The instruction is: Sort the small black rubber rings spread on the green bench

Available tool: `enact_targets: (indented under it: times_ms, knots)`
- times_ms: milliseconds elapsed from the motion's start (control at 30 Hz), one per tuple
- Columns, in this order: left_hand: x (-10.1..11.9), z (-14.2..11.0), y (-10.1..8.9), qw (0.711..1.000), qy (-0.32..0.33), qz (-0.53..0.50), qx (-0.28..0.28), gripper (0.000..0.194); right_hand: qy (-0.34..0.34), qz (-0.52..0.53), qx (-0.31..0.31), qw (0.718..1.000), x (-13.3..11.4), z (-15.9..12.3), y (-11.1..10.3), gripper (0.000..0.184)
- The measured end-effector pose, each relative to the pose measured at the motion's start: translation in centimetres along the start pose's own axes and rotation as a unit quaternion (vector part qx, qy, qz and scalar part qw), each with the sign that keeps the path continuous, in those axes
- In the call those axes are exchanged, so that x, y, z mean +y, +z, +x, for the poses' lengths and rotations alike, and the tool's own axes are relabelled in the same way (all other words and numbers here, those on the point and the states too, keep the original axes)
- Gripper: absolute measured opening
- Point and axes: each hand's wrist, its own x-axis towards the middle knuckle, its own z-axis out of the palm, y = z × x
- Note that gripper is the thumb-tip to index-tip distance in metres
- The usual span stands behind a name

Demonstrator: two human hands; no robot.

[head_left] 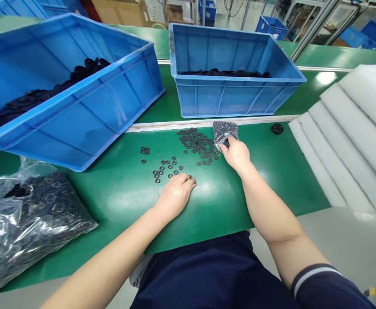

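Pinching a bag (225, 128), right hand (237, 154) faces blue bins (233, 98); left hand's (174, 195) grip is unclear.

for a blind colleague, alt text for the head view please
A person's right hand touches a small clear plastic bag of dark parts; the left hand rests by small black rings scattered across a green worktop. Beyond stand two blue plastic crates holding black parts, with a large clear plastic bag at left.
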Motion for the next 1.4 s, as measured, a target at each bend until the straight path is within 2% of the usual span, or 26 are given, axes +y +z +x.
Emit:
enact_targets:
  times_ms: [167, 300, 400, 467, 533, 600, 667, 833, 967, 1067, 1167, 1300, 1400]
  knots:
    - [-0.1, 3.9, 1.7, 0.999, 0.01, -0.033, -0.006, 0.025, 0.002, -0.003, 0.0, 1.0, -0.2, -0.1, -0.2, 0.041]
    - [0.2, 5.9, 2.5, 0.997, 0.005, -0.078, 0.03, 0.022, 0.006, 0.003, 0.021, 1.0, 0.0, -0.1, 0.1, 0.036]
    - [0.0, 5.3, 2.0, 0.991, -0.007, -0.092, 0.098, 0.021, 0.004, 0.015, 0.028, 0.999, 0.1, 0.0, 0.4, 0.029]
    - [-0.6, 4.1, 1.1, 0.987, -0.024, -0.069, 0.142, 0.02, 0.002, 0.024, 0.028, 0.999, 0.2, 0.0, 0.5, 0.025]
    - [-1.1, 2.9, 0.1, 0.986, -0.033, -0.025, 0.16, 0.017, -0.001, 0.034, 0.026, 0.999, 0.4, 0.0, 0.5, 0.022]
    - [-1.1, 2.2, -0.6, 0.989, -0.021, 0.019, 0.145, 0.015, -0.009, 0.047, 0.022, 0.999, 0.6, 0.0, 0.4, 0.02]
    - [-0.4, 2.1, -0.7, 0.993, 0.005, 0.052, 0.104, 0.016, -0.019, 0.062, 0.017, 0.998, 0.8, -0.1, 0.3, 0.018]
    - [2.0, 3.4, 0.7, 0.997, 0.025, 0.072, 0.007, 0.028, -0.024, 0.085, 0.016, 0.996, 1.3, -0.1, 0.3, 0.014]
    - [1.5, 3.9, 1.0, 0.999, -0.01, 0.047, 0.014, 0.033, -0.021, 0.092, 0.022, 0.995, 1.5, 0.1, 0.4, 0.013]
    - [0.6, 3.9, 0.4, 0.996, -0.069, 0.049, 0.035, 0.039, -0.017, 0.095, 0.025, 0.995, 1.6, 0.2, 0.5, 0.014]
    - [0.3, 3.9, -0.1, 0.989, -0.118, 0.082, 0.023, 0.05, -0.005, 0.092, 0.031, 0.995, 1.6, 0.2, 0.5, 0.018]
    - [0.5, 4.4, 0.3, 0.985, -0.138, 0.105, -0.001, 0.055, 0.008, 0.077, 0.037, 0.996, 1.4, 0.1, 0.6, 0.03]
    - [0.6, 4.9, 0.9, 0.987, -0.125, 0.1, -0.011, 0.053, 0.009, 0.065, 0.031, 0.997, 1.3, 0.1, 0.5, 0.026]
